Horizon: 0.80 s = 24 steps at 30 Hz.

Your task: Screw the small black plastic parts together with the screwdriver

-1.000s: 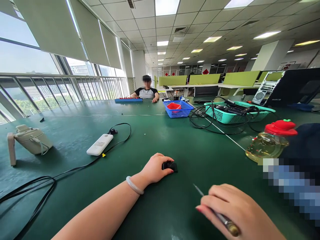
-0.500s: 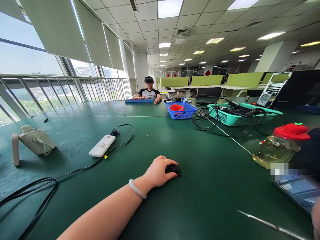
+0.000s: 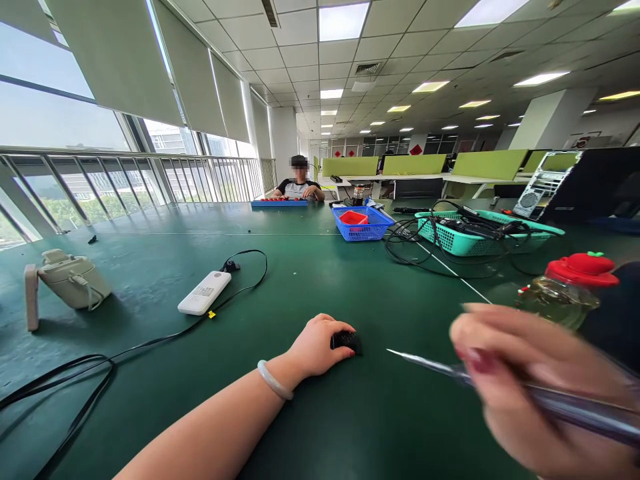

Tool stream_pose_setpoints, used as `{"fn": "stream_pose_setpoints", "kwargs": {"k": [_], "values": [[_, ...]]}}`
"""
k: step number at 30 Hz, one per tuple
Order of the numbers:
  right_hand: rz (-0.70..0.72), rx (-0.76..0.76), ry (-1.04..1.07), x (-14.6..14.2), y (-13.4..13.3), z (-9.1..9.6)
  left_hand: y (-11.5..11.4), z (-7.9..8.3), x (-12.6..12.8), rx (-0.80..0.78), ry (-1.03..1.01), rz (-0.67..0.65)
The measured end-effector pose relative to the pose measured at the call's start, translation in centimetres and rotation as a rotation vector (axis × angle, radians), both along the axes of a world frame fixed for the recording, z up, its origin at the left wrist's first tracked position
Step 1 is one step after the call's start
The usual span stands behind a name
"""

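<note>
My left hand (image 3: 313,343), with a pale bangle at its wrist, rests on the green table. Its fingers and thumb close on a small black block-like object (image 3: 345,341) that lies on the tabletop. At the right, my right hand (image 3: 530,380) is blurred by motion and hovers over the table. It grips a slim, pointed metal tool (image 3: 425,363), whose exact kind I cannot make out. The tool's tip points left, a short way right of the black object and apart from it.
A red-lidded jar (image 3: 565,293) stands behind my right hand. A white power bank (image 3: 205,293) with a black cable and a beige case (image 3: 75,280) are at the left. Farther back are a blue basket (image 3: 363,230), a teal basket (image 3: 450,241) of cables and a seated person (image 3: 299,183).
My right hand has come in from the right edge, carrying the pointed tool leftward and up toward the black object. My left hand has stayed put. The seated person's hand has lifted slightly.
</note>
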State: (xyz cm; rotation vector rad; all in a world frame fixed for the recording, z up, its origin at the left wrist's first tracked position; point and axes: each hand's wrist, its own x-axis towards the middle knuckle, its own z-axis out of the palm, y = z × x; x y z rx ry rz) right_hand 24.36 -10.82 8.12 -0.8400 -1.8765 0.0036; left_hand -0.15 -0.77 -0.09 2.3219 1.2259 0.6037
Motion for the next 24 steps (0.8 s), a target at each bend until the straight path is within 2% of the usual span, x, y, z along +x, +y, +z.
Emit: {"fn": "stream_pose_setpoints", "kwargs": {"k": [2,5,8,12,16,24], "values": [[0.026,0.133,-0.23,-2.4,1.5,0.2,-0.1,0.1,0.0,0.013,-0.002,-0.005],[-0.006,0.202,-0.463,-4.0,3.4,-0.9,-0.1,0.1,0.0,0.018,-0.009,-0.008],[0.028,0.254,-0.465,-4.1,4.1,-2.6,-0.1,-0.1,0.1,0.022,-0.012,0.002],[0.116,0.354,-0.427,-4.5,3.8,-4.3,0.0,-0.3,0.1,0.022,-0.005,0.005],[0.165,0.384,-0.486,-5.0,3.6,-5.7,0.0,-0.1,0.2,0.022,0.008,0.008],[0.181,0.403,-0.536,-5.3,4.5,-7.2,0.0,-0.2,0.2,0.03,-0.009,0.011]]}}
